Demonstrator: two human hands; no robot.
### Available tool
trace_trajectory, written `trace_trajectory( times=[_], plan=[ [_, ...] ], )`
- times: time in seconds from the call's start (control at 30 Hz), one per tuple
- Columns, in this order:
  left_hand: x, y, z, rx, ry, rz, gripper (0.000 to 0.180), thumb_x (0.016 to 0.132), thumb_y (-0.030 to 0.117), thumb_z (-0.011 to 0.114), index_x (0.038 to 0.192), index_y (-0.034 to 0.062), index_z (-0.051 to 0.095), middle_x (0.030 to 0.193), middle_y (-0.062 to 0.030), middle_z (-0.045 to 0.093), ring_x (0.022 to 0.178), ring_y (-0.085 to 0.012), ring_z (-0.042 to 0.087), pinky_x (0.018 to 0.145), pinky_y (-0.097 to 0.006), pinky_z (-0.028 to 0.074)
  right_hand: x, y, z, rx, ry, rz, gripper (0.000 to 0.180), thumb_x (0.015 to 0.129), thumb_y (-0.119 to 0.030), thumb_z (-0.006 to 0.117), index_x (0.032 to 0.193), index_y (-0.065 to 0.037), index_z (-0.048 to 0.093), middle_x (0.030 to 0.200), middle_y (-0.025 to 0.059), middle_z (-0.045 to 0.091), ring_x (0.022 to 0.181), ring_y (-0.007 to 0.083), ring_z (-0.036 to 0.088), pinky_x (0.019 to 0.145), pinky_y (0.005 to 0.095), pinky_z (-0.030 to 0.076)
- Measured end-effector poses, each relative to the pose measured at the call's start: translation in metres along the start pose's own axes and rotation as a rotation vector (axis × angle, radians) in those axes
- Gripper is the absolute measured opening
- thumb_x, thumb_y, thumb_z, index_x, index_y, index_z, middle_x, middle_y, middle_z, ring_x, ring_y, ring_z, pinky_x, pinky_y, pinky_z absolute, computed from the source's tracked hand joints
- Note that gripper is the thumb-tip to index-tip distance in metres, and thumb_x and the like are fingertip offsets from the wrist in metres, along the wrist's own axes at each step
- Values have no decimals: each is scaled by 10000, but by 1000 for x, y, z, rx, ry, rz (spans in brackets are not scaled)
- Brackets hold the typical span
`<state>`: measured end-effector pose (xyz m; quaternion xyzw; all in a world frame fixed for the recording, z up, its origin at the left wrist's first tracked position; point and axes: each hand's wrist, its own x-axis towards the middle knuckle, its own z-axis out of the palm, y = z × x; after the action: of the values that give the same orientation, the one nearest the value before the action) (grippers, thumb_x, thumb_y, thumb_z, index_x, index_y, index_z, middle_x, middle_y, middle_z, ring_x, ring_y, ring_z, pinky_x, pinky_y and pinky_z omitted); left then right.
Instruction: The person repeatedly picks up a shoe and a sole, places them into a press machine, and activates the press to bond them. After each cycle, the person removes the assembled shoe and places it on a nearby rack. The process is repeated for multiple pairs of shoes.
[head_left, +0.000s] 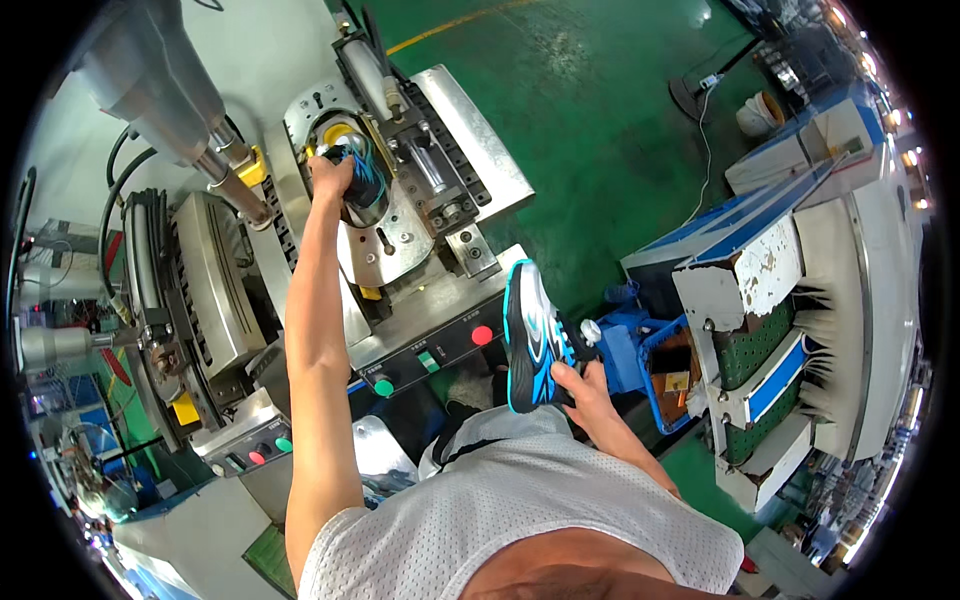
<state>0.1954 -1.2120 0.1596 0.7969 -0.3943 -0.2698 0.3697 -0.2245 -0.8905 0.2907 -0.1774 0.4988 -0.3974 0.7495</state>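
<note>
My left arm reaches far forward to the press, where my left hand (pixel 332 176) is closed on a dark sneaker with blue laces (pixel 367 182). That sneaker sits in the oval well of a metal plate (pixel 408 232); my fingers hide part of its upper. Close to my body on the right, my right hand (pixel 588 392) grips a white, black and blue sneaker (pixel 535 335) by one end. Its sole edge faces left and its toe points away from me, apart from the machine front.
Below the plate runs a control panel with a red button (pixel 481 336) and a green button (pixel 384 387). A second press station (pixel 215 280) stands left, beneath a thick metal cylinder (pixel 160 80). At right are a blue basket (pixel 655 400) and a machine with a bristle-fringed opening (pixel 815 350).
</note>
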Motion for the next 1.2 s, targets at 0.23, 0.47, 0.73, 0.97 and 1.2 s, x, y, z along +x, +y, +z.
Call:
trace_trajectory(
  times=[0.23,0.47,0.73,0.97,1.2],
  plan=[
    [-203,33,-110,-329,46,251,529,868,177,684,1296,-9,435,1024,-83,572,871,-148,553,752,-320,482,111,-45,105,-560,-288,-354,271,893,-140,670,1089,42,627,945,27,643,814,75,570,741,271,494],
    [-420,-85,-189,-305,-176,54,649,864,94,675,1398,-23,326,1250,-138,475,1138,-201,475,992,-327,393,398,-22,265,-1266,-9,-575,634,826,-232,714,1186,226,464,1139,357,586,1081,391,616,908,476,483],
    [-600,-271,-157,-109,429,-602,735,908,200,659,1446,-83,245,1434,-278,351,1321,-381,370,1120,-411,271,448,36,270,-1575,55,-1013,611,794,-174,655,1231,150,378,1152,359,544,1084,460,568,944,489,472],
    [-577,-408,-68,199,787,-470,600,860,65,642,1329,-133,322,1287,-334,413,1219,-454,399,1073,-497,280,353,9,293,-1700,-257,-737,494,783,-275,680,1099,95,597,1040,277,648,1034,416,625,861,434,496],
    [-575,-366,-87,-86,804,-452,697,830,103,702,1371,-87,305,1319,-317,399,1233,-456,416,1067,-470,334,86,195,195,-1551,-1066,-1190,788,815,-92,681,1432,145,251,1501,362,228,1419,491,219,1175,479,211]
  ],
)
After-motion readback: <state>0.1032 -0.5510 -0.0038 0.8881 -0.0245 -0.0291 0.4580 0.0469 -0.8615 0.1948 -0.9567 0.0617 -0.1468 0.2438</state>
